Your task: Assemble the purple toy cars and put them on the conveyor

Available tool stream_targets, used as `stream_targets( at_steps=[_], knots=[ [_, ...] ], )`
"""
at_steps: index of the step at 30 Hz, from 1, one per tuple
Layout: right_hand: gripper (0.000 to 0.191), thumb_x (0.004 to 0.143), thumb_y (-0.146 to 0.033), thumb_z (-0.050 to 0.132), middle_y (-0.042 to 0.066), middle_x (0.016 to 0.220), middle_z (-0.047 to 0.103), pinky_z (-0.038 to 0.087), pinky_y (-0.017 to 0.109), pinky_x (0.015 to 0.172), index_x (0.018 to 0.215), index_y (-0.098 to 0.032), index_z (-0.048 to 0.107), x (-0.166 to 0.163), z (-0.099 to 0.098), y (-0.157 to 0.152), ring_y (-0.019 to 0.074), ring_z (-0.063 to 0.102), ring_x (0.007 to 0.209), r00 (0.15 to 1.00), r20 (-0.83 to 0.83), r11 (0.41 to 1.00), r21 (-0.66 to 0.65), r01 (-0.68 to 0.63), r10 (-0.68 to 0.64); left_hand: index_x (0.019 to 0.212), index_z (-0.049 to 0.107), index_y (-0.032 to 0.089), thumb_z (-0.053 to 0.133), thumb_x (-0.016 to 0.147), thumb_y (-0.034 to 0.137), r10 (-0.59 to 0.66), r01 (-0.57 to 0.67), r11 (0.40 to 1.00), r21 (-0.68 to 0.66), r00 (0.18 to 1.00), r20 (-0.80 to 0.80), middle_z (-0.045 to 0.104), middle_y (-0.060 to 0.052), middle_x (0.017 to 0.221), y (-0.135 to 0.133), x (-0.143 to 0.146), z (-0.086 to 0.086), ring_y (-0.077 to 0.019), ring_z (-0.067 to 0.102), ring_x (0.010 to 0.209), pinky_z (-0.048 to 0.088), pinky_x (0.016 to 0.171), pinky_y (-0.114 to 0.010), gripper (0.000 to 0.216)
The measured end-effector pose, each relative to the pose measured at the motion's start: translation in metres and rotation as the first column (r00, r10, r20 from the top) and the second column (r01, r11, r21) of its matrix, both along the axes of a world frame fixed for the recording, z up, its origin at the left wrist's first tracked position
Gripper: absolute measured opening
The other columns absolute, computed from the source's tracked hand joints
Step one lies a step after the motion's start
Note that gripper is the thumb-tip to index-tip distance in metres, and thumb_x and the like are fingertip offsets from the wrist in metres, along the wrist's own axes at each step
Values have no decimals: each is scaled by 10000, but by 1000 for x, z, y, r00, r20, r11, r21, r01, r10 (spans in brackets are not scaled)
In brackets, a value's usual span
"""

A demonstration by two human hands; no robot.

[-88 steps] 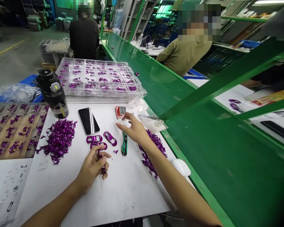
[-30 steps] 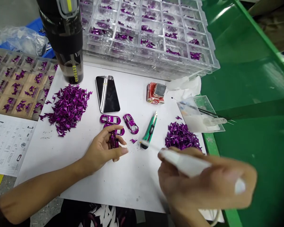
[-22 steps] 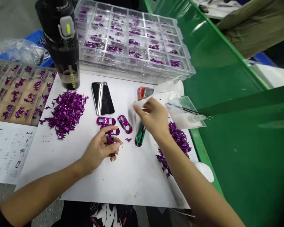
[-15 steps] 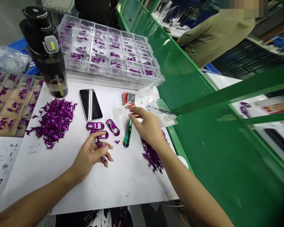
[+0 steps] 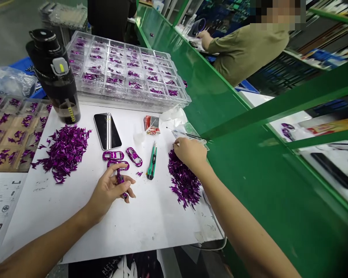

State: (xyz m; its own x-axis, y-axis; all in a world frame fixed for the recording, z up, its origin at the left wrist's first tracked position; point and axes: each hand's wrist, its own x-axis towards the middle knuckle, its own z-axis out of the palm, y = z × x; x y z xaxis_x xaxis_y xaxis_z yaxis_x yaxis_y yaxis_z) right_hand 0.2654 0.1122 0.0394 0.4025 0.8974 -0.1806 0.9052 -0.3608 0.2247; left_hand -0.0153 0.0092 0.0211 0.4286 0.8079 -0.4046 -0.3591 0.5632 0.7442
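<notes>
My left hand (image 5: 108, 190) rests on the white sheet (image 5: 150, 227) with its fingers curled round a small purple car shell (image 5: 121, 180). Just beyond it lie three more purple car shells (image 5: 113, 155), (image 5: 133, 156), (image 5: 118, 165). My right hand (image 5: 190, 152) is at the right side of the sheet, above a heap of purple slivers (image 5: 184, 182), fingers pinched at thin tweezers (image 5: 185, 134) lying on a clear plastic sheet (image 5: 191, 133). A green utility knife (image 5: 152, 160) lies between my two hands.
A phone (image 5: 107, 131), a black bottle (image 5: 56, 75), a red packet (image 5: 151, 124) and a larger heap of purple slivers (image 5: 64, 150) lie on the sheet. Clear compartment trays (image 5: 124, 73) stand behind, another tray (image 5: 11, 131) at left. A green conveyor (image 5: 249, 162) runs along the right; a person in an olive shirt (image 5: 246, 46) sits beyond.
My right hand set down a white object, passed over the knife and red packet, then moved right to the tweezers on the plastic sheet. My left hand has stayed put with the car shell.
</notes>
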Motion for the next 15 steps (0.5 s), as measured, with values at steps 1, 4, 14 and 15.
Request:
stream_targets(
  at_steps=[1,4,14,15],
  knots=[
    [398,946,-231,426,246,1153,709,500,411,820,1190,-126,723,1,1,3,357,685,1062,1000,3,1000,-13,-5,5,1270,512,223,743,856,296,4,-4,1000,-3,1000,4,671,-45,988,0,0,0,-143,686,726,531,633,-284,479],
    [370,923,-220,457,241,1154,712,492,400,815,1174,-109,706,6,2,8,345,685,1060,1000,5,998,-53,-29,30,1275,504,227,751,850,308,6,-5,1000,-14,1000,18,658,-40,975,2,1,-1,-168,704,732,552,592,-291,498],
    [289,962,-229,434,209,1187,662,454,355,722,1132,-153,655,-4,22,-6,297,677,947,976,-14,974,52,-218,219,1280,496,222,749,855,297,8,-8,1000,-14,1000,27,630,-23,967,2,-1,3,-176,736,730,603,577,-287,500],
    [275,971,-245,432,208,1167,660,455,357,722,1122,-144,639,-9,28,-15,286,672,923,966,-50,960,137,-245,254,1286,489,226,757,847,294,12,-11,1000,-22,1000,26,622,-12,951,2,-1,4,-174,736,711,604,562,-285,519]
  ],
)
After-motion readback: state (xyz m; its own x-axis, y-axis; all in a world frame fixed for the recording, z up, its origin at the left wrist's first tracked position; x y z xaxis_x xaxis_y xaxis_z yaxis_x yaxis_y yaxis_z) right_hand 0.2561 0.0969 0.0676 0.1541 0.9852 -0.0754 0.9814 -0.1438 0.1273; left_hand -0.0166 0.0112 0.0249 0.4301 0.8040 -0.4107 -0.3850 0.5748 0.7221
